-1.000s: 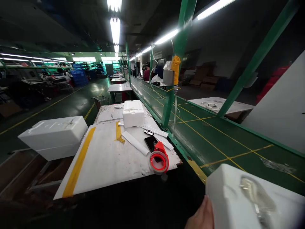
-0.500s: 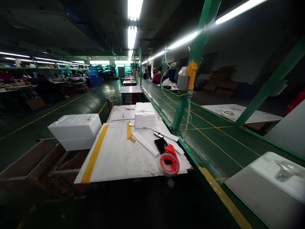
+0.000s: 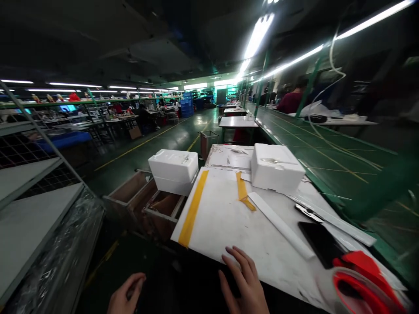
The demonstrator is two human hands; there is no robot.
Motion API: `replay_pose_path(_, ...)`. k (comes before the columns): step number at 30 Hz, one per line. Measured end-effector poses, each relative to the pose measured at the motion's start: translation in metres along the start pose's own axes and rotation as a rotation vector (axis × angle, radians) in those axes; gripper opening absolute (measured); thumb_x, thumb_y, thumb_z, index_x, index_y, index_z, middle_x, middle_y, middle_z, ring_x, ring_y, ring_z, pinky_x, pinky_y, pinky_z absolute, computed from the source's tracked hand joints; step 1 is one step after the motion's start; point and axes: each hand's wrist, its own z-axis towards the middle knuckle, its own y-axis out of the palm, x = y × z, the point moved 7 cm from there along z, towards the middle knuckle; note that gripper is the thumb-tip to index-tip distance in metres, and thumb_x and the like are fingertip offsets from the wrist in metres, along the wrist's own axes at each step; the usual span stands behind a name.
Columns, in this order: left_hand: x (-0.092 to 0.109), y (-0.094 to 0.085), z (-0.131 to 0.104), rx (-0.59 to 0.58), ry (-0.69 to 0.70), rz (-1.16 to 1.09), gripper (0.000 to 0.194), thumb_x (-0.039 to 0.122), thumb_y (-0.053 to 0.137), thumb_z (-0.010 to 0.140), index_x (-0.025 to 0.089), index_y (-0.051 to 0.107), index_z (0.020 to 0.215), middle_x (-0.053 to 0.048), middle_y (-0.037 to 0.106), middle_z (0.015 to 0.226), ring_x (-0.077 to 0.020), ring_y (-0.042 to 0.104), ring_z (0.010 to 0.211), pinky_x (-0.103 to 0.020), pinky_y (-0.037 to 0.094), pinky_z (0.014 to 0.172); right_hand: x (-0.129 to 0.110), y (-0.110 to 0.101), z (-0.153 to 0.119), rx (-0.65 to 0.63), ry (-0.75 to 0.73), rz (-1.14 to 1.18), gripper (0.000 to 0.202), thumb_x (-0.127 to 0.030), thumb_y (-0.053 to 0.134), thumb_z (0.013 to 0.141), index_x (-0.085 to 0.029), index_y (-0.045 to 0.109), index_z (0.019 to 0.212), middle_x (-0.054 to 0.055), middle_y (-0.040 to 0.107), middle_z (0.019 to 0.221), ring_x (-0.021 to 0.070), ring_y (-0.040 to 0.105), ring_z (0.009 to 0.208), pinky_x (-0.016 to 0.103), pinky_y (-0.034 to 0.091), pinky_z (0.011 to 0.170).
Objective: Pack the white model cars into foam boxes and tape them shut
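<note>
My right hand (image 3: 242, 279) is over the near edge of the white table (image 3: 216, 218), fingers spread, with nothing in it. Lower left, my left hand (image 3: 127, 294) hangs over the dark floor, its fingers curled; what they hold, if anything, is hidden. A white foam box (image 3: 275, 170) stands at the table's far right. Another white foam box (image 3: 173, 170) rests on the brown bins left of the table. On the table's right side lie a black phone (image 3: 321, 242), a white strip (image 3: 281, 224) and a red tape dispenser (image 3: 363, 279).
Yellow tape (image 3: 194, 209) runs along the table's left edge. Brown bins (image 3: 131, 192) stand beside it. A grey shelf rack (image 3: 39, 209) is at the left. A green conveyor (image 3: 314, 148) runs along the right. A person in dark red (image 3: 291, 101) is farther back.
The view has turned left and come nearer the table, with the shelf rack now visible. Both my hands have entered from below.
</note>
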Motion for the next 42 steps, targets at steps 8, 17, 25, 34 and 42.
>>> replay_pose_path(8, 0.206, 0.042, 0.094, 0.183, 0.611, 0.308, 0.04, 0.041, 0.045, 0.097, 0.023, 0.065, 0.127, -0.011, 0.069, 0.134, -0.0269, 0.064, 0.128, -0.038, 0.053, 0.108, 0.016, 0.056, 0.011, 0.001, -0.105, -0.33, 0.026, -0.021, 0.048, 0.104, -0.016, 0.071, 0.115, 0.012, 0.075, 0.118, 0.0298, 0.07, 0.107, 0.043, 0.062, 0.084)
replay_pose_path(17, 0.366, 0.092, 0.248, 0.266, 0.601, 0.56, 0.061, 0.045, 0.064, 0.092, 0.012, 0.048, 0.142, -0.021, 0.052, 0.145, -0.0363, 0.047, 0.135, -0.045, 0.045, 0.109, 0.009, 0.054, 0.007, 0.042, -0.192, -0.408, 0.028, -0.014, 0.048, 0.103, -0.013, 0.073, 0.116, 0.008, 0.077, 0.119, 0.0262, 0.072, 0.108, 0.038, 0.056, 0.09)
replay_pose_path(25, 0.365, 0.106, 0.267, 0.326, 0.512, 0.739, 0.045, 0.035, 0.063, 0.097, 0.016, 0.053, 0.137, -0.015, 0.053, 0.143, -0.0298, 0.057, 0.122, -0.047, 0.052, 0.097, 0.007, 0.054, 0.007, 0.062, -0.183, -0.398, 0.028, -0.013, 0.049, 0.101, -0.013, 0.073, 0.114, 0.009, 0.078, 0.118, 0.0261, 0.073, 0.108, 0.038, 0.057, 0.088)
replay_pose_path(34, 0.361, 0.087, 0.269, 0.278, 0.468, 0.82, 0.043, 0.04, 0.066, 0.096, 0.017, 0.058, 0.132, -0.013, 0.058, 0.138, -0.0235, 0.066, 0.104, -0.042, 0.059, 0.086, 0.009, 0.056, 0.004, 0.118, -0.114, -0.362, 0.03, -0.014, 0.045, 0.102, -0.015, 0.073, 0.114, 0.008, 0.078, 0.118, 0.0259, 0.073, 0.108, 0.038, 0.055, 0.092)
replay_pose_path(42, 0.371, 0.098, 0.27, 0.266, 0.493, 0.82, 0.045, 0.043, 0.064, 0.097, 0.017, 0.058, 0.133, -0.014, 0.057, 0.14, -0.0244, 0.065, 0.106, -0.043, 0.058, 0.088, 0.009, 0.056, 0.003, 0.105, -0.134, -0.364, 0.031, -0.014, 0.047, 0.1, -0.015, 0.073, 0.116, 0.008, 0.078, 0.119, 0.0257, 0.073, 0.109, 0.036, 0.058, 0.089)
